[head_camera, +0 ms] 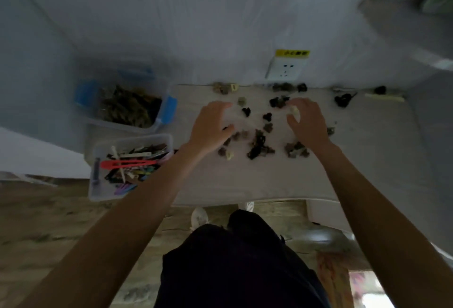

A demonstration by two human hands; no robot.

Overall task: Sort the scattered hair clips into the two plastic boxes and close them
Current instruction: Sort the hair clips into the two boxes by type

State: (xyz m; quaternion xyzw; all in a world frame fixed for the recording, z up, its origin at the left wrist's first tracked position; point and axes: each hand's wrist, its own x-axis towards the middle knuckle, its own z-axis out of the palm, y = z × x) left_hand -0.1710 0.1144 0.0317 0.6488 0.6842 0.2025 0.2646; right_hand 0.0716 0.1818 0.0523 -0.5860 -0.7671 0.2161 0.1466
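Right now I am looking down at two clear plastic boxes sitting left of the table (269, 180): the far box (127, 109), with blue latches, is holding a brownish heap of clips, and the near box (127, 165) is holding long flat clips, one bright red. Moving right, my left hand (210, 126) is hovering over the tabletop with fingers curled and spread fairly wide; I cannot tell whether it is gripping anything. Small claw clips (259, 140), black, grey and brown, are lying scattered between and just beneath both hands, with more along the far edge. My right hand (306, 121) is curling over them too, its fingers pinching a pale clip (295, 112).
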